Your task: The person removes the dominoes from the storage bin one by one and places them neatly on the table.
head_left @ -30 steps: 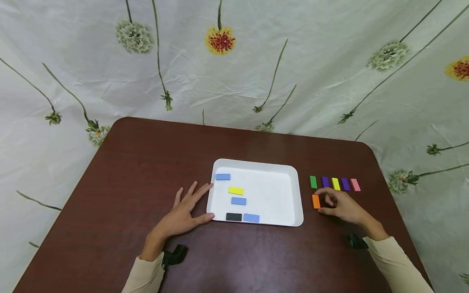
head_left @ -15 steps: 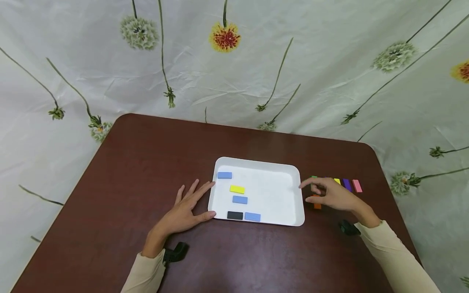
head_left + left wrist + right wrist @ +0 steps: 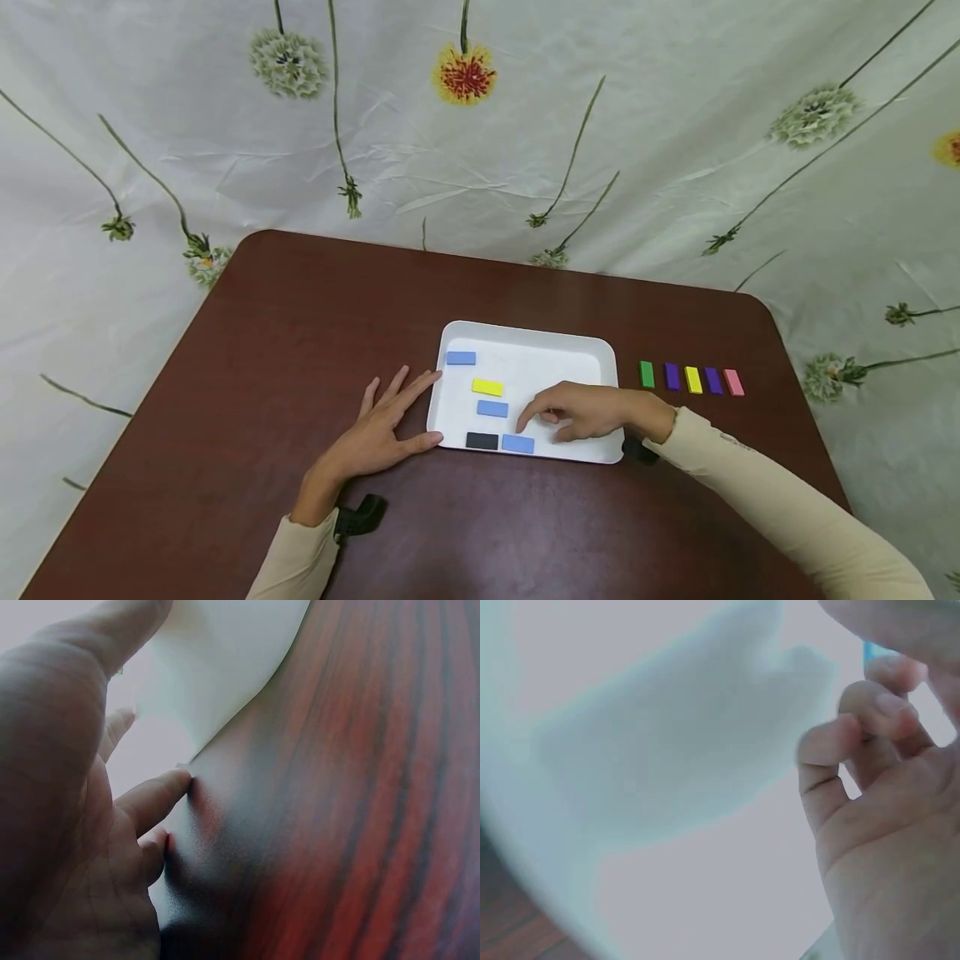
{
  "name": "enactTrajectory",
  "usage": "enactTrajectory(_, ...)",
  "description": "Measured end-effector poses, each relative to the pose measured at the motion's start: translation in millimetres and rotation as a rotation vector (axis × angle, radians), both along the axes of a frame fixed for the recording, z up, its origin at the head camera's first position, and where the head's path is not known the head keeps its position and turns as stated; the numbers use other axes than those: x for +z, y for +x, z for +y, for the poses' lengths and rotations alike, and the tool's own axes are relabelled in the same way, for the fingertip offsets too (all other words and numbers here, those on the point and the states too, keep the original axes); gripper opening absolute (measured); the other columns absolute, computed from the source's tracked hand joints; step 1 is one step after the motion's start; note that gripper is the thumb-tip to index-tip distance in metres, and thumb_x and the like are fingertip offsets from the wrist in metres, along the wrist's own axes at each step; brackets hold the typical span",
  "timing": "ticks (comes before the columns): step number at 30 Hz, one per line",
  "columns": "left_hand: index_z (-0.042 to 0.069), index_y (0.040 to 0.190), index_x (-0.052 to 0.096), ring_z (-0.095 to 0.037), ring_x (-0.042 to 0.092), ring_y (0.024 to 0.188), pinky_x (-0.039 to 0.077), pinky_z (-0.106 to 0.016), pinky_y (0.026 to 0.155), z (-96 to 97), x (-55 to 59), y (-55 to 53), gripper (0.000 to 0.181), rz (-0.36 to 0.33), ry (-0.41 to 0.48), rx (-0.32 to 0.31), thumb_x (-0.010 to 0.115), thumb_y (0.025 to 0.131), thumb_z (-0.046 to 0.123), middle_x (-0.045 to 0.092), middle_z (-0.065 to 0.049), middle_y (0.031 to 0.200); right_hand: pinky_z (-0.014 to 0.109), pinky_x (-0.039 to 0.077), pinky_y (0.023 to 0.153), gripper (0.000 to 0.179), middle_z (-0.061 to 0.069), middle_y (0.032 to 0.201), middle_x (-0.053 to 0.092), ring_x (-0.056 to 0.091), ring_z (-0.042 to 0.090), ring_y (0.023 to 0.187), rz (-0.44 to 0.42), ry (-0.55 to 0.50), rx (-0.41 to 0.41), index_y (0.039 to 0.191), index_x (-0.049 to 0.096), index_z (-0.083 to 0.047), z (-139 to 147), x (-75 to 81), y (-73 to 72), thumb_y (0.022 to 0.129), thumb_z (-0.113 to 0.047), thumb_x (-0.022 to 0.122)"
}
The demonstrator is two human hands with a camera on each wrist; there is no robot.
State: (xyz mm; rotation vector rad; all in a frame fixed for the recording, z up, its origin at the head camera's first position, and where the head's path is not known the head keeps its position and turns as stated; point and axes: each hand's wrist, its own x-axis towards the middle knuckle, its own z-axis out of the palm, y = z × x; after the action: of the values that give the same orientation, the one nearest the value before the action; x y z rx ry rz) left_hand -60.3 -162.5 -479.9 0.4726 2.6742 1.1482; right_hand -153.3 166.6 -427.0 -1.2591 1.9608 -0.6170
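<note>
Fingers [image 3: 416,393] of the left hand [image 3: 371,444] are straight and spread, index tip and thumb at the left end of a white tray [image 3: 555,360] on a dark brown desk [image 3: 322,317]. The right hand [image 3: 588,408] is over the tray's right half, index finger and thumb apart, the others loosely curled. Its index tip is at the upper edge of the front blue block [image 3: 518,444]; whether it touches cannot be told. That block lies along the tray's near side, just right of a black block [image 3: 482,441]. Farther back lie a middle blue block [image 3: 492,408], a yellow block [image 3: 487,387] and, near the far-left corner, a rear blue block [image 3: 461,357]. Right of the tray, a green block [image 3: 647,374], a purple block [image 3: 672,376], a second yellow block [image 3: 693,380], a second purple block [image 3: 713,381] and a pink block [image 3: 733,382] stand in a row.
</note>
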Motion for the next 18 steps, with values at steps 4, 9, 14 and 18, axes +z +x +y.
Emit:
enactTrajectory(4,0.043,0.147,0.018,-0.03,0.004,0.147,-0.009,-0.059,0.11,-0.3,-0.2,-0.1,0.082,0.0,-0.006,0.003,0.063,0.081,0.059,0.025,0.009,0.154,0.016,0.034,0.071,0.052,0.003,0.076,0.04,0.04,0.009,0.075,0.014,0.025,0.072,0.122,0.058,-0.024,-15,-3.2,2.9,0.081,0.006,0.063)
enactTrajectory(9,0.042,0.147,0.019,-0.03,0.004,0.147,-0.008,-0.059,0.11,0.0,-1.4,0.2,0.081,-0.005,-0.009,0.006,0.062,0.081,0.06,0.026,0.008,0.154,0.015,0.034,0.069,0.053,0.002,0.072,0.039,0.038,0.006,0.069,0.016,0.067,0.09,0.12,0.056,-0.024,-25,-6.8,5.5,0.078,0.009,0.06)
enactTrajectory(14,0.043,0.147,0.019,-0.029,0.005,0.147,-0.007,-0.059,0.11,-0.3,-0.7,-0.3,0.081,-0.005,-0.015,0.013,0.062,0.081,0.06,0.027,0.008,0.154,0.016,0.035,0.071,0.052,0.001,0.072,0.04,0.038,0.004,0.069,0.019,0.069,0.084,0.118,0.057,-0.025,-28,-7.0,6.2,0.079,0.009,0.06)
enactTrajectory(18,0.043,0.147,0.019,-0.03,0.005,0.147,-0.008,-0.059,0.11,0.1,0.3,-0.6,0.081,-0.003,-0.014,0.008,0.063,0.081,0.059,0.027,0.007,0.154,0.016,0.035,0.071,0.053,0.002,0.072,0.04,0.038,0.004,0.069,0.011,0.06,0.102,0.117,0.059,-0.025,-30,-6.8,6.1,0.078,0.011,0.058)
